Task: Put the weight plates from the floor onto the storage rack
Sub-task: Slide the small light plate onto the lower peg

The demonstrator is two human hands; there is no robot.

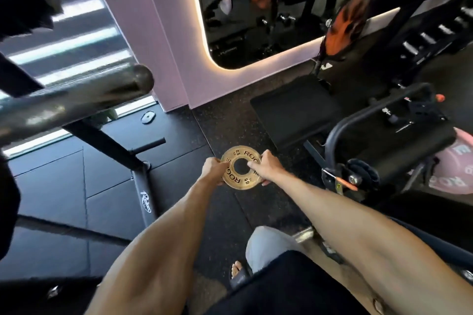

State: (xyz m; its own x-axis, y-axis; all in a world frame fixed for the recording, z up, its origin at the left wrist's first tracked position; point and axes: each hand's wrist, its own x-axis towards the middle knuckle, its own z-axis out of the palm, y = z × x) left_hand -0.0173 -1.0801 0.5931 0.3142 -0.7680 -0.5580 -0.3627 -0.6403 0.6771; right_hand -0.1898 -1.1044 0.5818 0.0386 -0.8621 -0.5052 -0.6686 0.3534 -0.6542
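A small gold weight plate point(236, 178) with black lettering and a round centre hole is low over the dark rubber floor, in the middle of the view. My left hand point(213, 168) grips its left edge. My right hand point(266, 168) grips its right edge, with the thumb near the hole. Whether the plate still touches the floor is unclear. A pink weight plate point(458, 161) sits at the right edge, partly hidden behind a black machine.
A steel bar end point(76, 100) juts in from the left at head height, above a black rack base point(143, 186) on the mats. A black pad point(294, 110) and a black machine frame point(384, 151) stand to the right. A mirror point(256, 20) lines the pale wall ahead.
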